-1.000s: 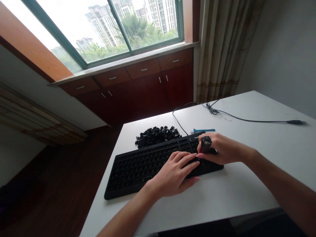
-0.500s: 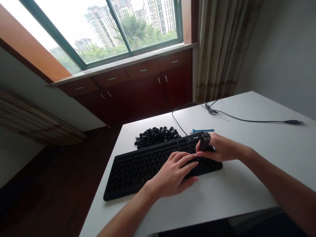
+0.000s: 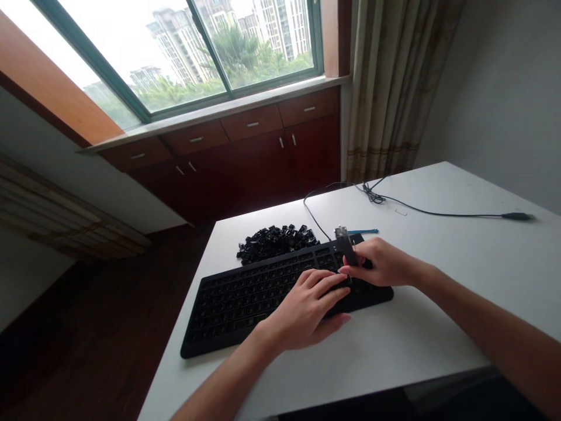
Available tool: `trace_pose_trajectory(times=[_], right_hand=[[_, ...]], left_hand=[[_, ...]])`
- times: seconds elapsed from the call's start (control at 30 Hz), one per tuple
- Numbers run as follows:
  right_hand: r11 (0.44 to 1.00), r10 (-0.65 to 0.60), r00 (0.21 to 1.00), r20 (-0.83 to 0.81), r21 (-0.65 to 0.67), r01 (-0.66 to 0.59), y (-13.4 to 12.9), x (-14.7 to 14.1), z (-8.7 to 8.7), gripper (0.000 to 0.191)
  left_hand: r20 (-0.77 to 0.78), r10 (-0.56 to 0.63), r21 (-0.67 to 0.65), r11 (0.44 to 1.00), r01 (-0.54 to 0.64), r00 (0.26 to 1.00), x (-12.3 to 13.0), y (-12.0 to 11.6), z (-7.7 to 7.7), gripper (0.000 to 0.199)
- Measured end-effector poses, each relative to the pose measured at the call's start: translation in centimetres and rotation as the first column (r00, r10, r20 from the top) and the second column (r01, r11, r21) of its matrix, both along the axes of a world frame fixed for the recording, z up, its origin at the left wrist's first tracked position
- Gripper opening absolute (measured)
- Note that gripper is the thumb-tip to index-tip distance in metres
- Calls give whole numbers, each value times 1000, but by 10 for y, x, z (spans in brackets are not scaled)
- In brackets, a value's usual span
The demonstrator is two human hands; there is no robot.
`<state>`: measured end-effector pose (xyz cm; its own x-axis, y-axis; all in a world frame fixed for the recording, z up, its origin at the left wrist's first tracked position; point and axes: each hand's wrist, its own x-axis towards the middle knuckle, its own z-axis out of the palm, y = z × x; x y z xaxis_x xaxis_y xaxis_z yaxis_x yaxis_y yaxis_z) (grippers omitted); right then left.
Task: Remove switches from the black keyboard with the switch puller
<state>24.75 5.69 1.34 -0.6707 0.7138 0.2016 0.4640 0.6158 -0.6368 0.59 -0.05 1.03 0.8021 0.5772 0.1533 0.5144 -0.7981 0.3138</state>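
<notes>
A black keyboard (image 3: pixel 236 304) lies slanted on the white table, its keycaps gone over the part I can see. My left hand (image 3: pixel 307 307) rests palm down across its right half, fingers stretched out and thumb over the front edge. Just right of those fingertips, my right hand (image 3: pixel 379 261) grips a black keycap puller (image 3: pixel 347 248). The puller stands nearly upright, leaning left, its greyish end up. Its lower tip, at the keys beside my left fingertips, is mostly hidden. Behind the keyboard a heap of black keycaps (image 3: pixel 274 242) is piled.
A blue brush (image 3: pixel 366 231) lies behind the keyboard, partly covered by the puller. The keyboard's cable (image 3: pixel 421 210) runs back, bunches up, then stretches right to its plug (image 3: pixel 517 216). A thin bent wire piece (image 3: pixel 400 212) lies near it. The white table (image 3: pixel 464 245) ends at the left.
My right hand has shifted slightly left, and the puller's upper end has tipped left and back, now overlapping the brush. My left hand stays in place on the keyboard.
</notes>
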Motion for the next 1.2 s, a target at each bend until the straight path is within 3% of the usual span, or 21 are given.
trace_pose_trajectory(times=[0.3, 0.43, 0.57, 0.67, 0.77, 0.87, 0.97, 1.13, 1.2], right_hand=[[990, 109, 994, 8, 89, -109, -4, 1, 5, 24], [986, 72, 997, 5, 148, -72, -4, -4, -2, 29], [976, 80, 997, -6, 206, -77, -5, -9, -7, 28], [961, 111, 994, -8, 255, -105, -7, -12, -7, 25], [952, 114, 993, 3, 284, -110, -9, -15, -8, 27], [963, 117, 993, -29, 248, -106, -10, -18, -9, 29], [975, 116, 991, -64, 199, -101, -9, -18, -6, 34], [992, 89, 966, -245, 107, -64, -7, -13, 6, 42], [991, 113, 966, -233, 94, -93, -8, -13, 7, 40]], left_hand=[[64, 11, -34, 999, -9, 998, 1, 0, 1, 43], [175, 77, -106, 993, -59, 982, 1, 1, 2, 36], [322, 229, -213, 963, -166, 919, -1, 0, -1, 27], [421, 361, -312, 919, -241, 832, -3, 2, -6, 35], [522, 339, -333, 926, -179, 783, -4, 4, -9, 46], [574, 303, -323, 937, -130, 761, -2, 5, -10, 38], [589, 354, -381, 915, -137, 726, 2, 5, -8, 26], [596, 414, -435, 886, -157, 687, 3, 4, -8, 23], [596, 431, -444, 880, -169, 677, 1, 4, -9, 23]])
